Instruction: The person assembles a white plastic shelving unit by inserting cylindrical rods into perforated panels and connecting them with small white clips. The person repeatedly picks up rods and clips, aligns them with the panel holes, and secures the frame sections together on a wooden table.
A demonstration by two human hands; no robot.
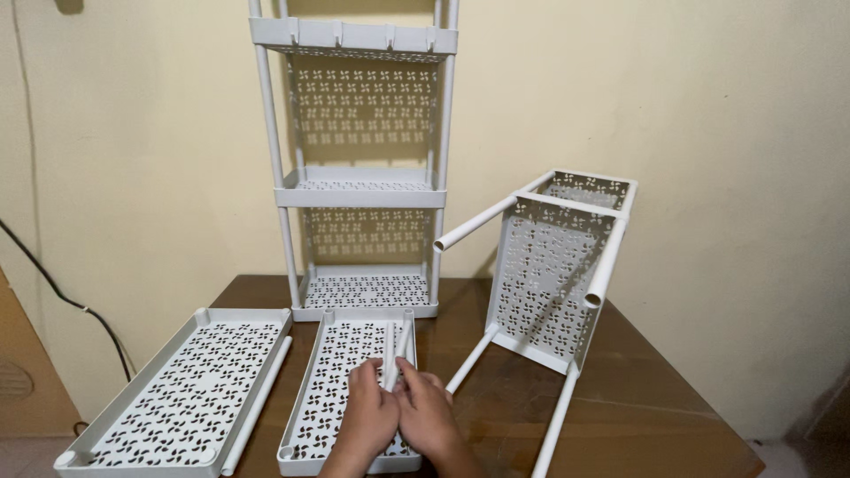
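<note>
Both hands meet over the middle tray [329,403], which lies flat on the brown table [637,416] near its front edge. The left hand [367,416] and the right hand [427,414] each close their fingers around the near ends of a small bundle of white tubes [395,350] resting in that tray and pointing away toward the far side.

Just left, a second pierced white tray [177,389] lies flat and overhangs the table's left edge, with one loose tube [258,403] lying along its right rim. Far behind stands a tall white shelf rack [363,186] against the cream wall, its top cut off by the frame. To the right a shelf section [553,265] sits tipped on its side, its poles sticking out left and toward the near edge.

Bare table shows only at the right front corner. The wrists are cut off at the bottom, and a dark cable [53,283] runs down the wall at far left.
</note>
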